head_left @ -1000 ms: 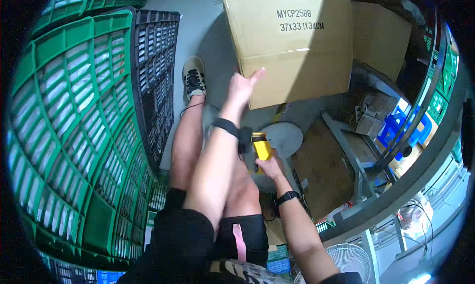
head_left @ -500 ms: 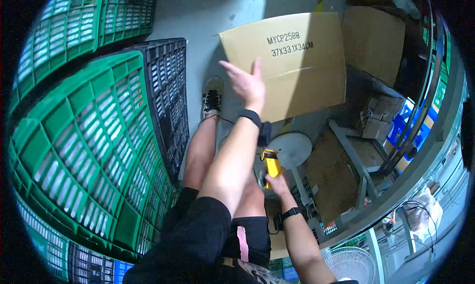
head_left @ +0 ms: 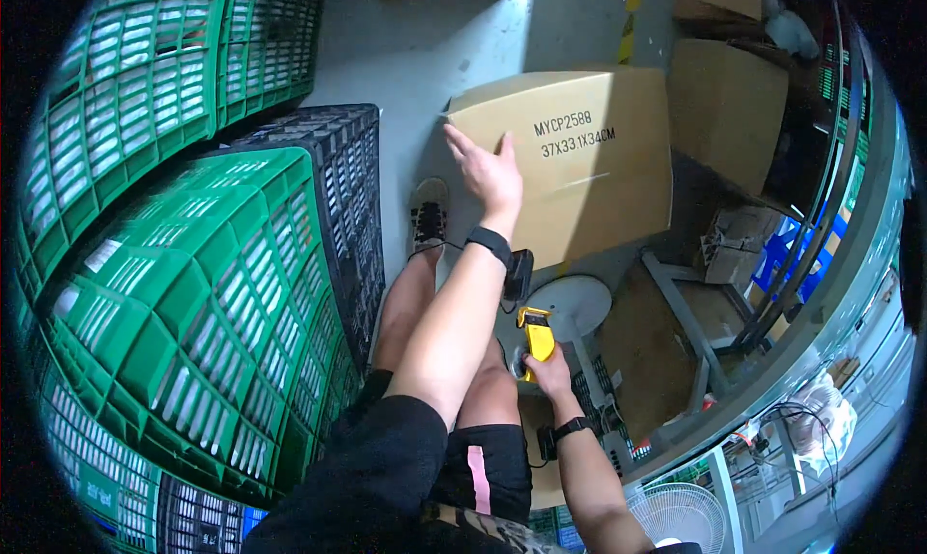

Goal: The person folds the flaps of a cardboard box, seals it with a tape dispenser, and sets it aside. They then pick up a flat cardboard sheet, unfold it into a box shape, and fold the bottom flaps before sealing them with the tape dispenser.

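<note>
Left hand (head_left: 488, 172), fingers spread, steadies the brown corrugated cardboard box (head_left: 579, 172); right hand (head_left: 548, 369) grips a yellow handheld scanner (head_left: 537, 334) (aimed boxward).

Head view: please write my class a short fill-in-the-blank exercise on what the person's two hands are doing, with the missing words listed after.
1. The left hand rests on a ____ box.
2. The right hand grips a handheld scanner whose colour is ____.
3. The stacked crates at the person's left are mostly ____.
4. Each wrist wears a ____ band.

Missing words: cardboard; yellow; green; black
</note>
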### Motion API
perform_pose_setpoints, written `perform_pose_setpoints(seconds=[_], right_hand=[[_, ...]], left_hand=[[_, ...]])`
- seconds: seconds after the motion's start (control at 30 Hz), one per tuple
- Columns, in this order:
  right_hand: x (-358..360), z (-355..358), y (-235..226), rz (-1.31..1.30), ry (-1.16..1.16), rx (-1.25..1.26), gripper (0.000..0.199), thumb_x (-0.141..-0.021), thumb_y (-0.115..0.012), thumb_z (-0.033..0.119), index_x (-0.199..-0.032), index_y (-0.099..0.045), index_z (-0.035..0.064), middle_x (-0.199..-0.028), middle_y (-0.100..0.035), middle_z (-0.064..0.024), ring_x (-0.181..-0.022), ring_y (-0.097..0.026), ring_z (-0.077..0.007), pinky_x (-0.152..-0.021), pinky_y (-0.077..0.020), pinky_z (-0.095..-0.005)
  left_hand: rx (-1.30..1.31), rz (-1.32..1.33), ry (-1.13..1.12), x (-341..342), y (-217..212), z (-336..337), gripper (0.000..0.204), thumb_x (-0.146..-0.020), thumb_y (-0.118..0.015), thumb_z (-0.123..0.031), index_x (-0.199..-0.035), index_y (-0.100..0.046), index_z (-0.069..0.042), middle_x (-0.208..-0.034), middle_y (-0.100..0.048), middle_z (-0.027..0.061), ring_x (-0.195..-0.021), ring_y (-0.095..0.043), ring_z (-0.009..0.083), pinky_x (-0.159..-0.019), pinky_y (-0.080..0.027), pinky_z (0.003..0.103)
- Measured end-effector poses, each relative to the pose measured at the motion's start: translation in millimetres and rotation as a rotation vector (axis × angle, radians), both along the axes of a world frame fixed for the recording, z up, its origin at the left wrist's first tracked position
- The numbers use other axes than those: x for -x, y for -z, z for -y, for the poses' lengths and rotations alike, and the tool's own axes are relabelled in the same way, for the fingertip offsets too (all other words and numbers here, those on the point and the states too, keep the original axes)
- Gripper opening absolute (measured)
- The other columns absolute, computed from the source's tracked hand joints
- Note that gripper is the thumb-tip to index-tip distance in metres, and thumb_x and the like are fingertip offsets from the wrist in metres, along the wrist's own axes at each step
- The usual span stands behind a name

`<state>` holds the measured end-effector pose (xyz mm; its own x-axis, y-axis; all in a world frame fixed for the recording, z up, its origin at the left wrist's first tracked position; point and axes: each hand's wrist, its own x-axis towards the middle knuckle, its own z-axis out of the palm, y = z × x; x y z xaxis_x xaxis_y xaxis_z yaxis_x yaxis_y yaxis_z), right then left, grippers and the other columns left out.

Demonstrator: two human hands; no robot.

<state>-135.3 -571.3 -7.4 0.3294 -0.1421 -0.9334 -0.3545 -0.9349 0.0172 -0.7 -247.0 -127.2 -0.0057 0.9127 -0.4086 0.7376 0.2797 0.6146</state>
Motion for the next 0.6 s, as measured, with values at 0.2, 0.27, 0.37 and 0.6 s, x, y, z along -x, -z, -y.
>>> perform_pose_setpoints(seconds=[0.2, 0.27, 0.37, 0.6], right_hand=[[-2, -9, 4, -0.041, 0.012, -0.026, 0.065, -0.074, -0.077, 0.031, -0.126, -0.052, 0.0013, -0.110, -0.066, -0.0148, -0.104, -0.063, -0.0264, -0.092, -0.0484, -0.0360], [-2, 11, 7, -0.060, 0.074, -0.047, 0.059, -0.076, -0.076, 0.026, -0.124, -0.052, 0.0010, -0.107, -0.066, -0.0114, -0.101, -0.063, -0.0232, -0.091, -0.0486, -0.0337], [7, 25, 13, -0.046, 0.109, -0.101, 0.053, -0.078, -0.075, 0.022, -0.122, -0.053, 0.0008, -0.106, -0.065, -0.0084, -0.099, -0.062, -0.0203, -0.089, -0.0487, -0.0321], [7, 2, -3, -0.073, 0.246, -0.133, 0.049, -0.080, -0.073, 0.017, -0.122, -0.052, 0.0002, -0.106, -0.063, -0.0063, -0.099, -0.061, -0.0185, -0.087, -0.0486, -0.0310]], left_hand=[[0.647, 0.059, 0.378, 79, 38, -106, 0.063, -0.085, -0.071, -0.036, -0.127, -0.054, 0.008, -0.122, -0.061, 0.0274, -0.119, -0.056, 0.0396, -0.103, -0.043, 0.045], [0.682, -0.122, 0.530, 69, 12, -121, 0.061, -0.087, -0.069, -0.042, -0.122, -0.060, 0.007, -0.116, -0.065, 0.0258, -0.113, -0.061, 0.0385, -0.100, -0.046, 0.045], [-0.043, -0.023, 0.502, 18, -15, -137, 0.072, -0.086, -0.064, -0.055, -0.122, -0.059, 0.007, -0.122, -0.062, 0.0268, -0.116, -0.059, 0.0374, -0.100, -0.046, 0.042], [0.242, -0.069, 0.396, 31, 52, -94, 0.074, -0.093, -0.054, -0.054, -0.131, -0.047, 0.010, -0.129, -0.055, 0.0305, -0.121, -0.054, 0.0415, -0.103, -0.042, 0.042]])
